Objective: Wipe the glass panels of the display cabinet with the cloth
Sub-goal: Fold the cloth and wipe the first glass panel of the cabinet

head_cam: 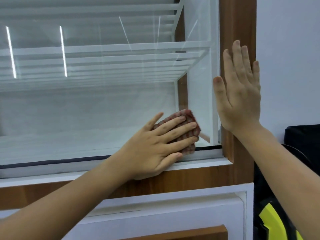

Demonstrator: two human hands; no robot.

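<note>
The display cabinet's glass panel (90, 108) fills the upper left, with white shelves behind it and light strips reflected in it. My left hand (155, 146) presses a red checked cloth (188, 118) flat against the glass at its lower right corner, fingers spread over the cloth. My right hand (240, 90) lies flat and open on the brown wooden frame post (237, 23) at the panel's right edge, its thumb on the white inner edge beside the glass.
Below the glass run a white sill (52, 177), a brown wooden rail and a white drawer front (173, 217). A pale wall is to the right. A black and yellow object (277, 220) stands at the lower right beside the cabinet.
</note>
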